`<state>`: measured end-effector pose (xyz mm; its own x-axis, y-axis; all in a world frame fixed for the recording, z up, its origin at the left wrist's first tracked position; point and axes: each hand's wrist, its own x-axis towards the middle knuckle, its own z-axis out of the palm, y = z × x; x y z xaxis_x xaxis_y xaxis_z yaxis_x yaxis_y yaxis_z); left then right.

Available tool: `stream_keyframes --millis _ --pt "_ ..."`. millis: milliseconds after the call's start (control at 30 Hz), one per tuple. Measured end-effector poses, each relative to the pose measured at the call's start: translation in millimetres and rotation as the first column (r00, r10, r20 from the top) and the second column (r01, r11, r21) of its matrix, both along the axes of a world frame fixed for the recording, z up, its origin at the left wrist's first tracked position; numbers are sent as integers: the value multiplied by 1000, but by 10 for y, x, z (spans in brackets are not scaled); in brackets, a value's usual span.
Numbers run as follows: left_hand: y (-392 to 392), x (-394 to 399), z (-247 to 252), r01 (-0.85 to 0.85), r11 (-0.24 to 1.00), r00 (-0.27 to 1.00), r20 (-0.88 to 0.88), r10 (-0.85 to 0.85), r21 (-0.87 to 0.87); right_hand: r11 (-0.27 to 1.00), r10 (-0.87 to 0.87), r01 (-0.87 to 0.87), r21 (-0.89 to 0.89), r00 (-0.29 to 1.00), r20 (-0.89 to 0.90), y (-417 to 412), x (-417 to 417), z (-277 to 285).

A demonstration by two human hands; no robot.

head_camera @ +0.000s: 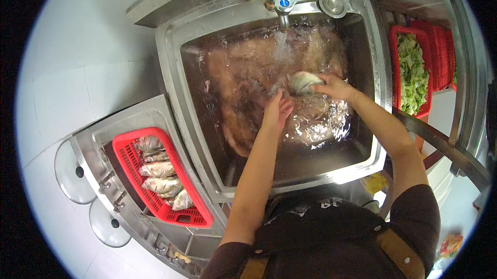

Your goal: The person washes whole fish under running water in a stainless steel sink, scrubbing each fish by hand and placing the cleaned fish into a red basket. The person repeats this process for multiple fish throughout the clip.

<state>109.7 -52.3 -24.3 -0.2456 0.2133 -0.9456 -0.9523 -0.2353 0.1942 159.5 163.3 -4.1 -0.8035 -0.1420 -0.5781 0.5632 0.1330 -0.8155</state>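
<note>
A pale whole fish (304, 81) is pinched at one end by my right hand (336, 87), low over the water in a large stainless-steel sink (202, 174). To its left is my left hand (278, 109), apart from the fish and holding nothing. Its thumb and fingers are spread and slightly curled. Water runs from the tap (284, 19) at the back and splashes behind the fish. The brown water (252, 65) is rippled, and the brownish bulk under it is too blurred to identify.
To the left, a red plastic basket (167, 135) of several whole fish (159, 169) rests on a steel counter unit. Red baskets at the right include one with chopped leafy greens (413, 73). Glass lids (110, 222) hang by the left wall. A sink strainer (333, 4) sits by the tap.
</note>
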Motion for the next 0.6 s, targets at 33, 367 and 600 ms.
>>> stream_keyframes --millis 33,367,600 --pt "82 -104 45 -93 975 995 -16 98 200 996 -85 84 -12 995 -49 -23 -45 35" --pt "457 -918 228 -131 886 820 -454 349 444 930 -289 350 115 886 -362 -412 -434 -27" --pt "416 -998 323 187 957 775 -631 -6 220 889 -42 311 335 785 -617 -290 -1165 318"
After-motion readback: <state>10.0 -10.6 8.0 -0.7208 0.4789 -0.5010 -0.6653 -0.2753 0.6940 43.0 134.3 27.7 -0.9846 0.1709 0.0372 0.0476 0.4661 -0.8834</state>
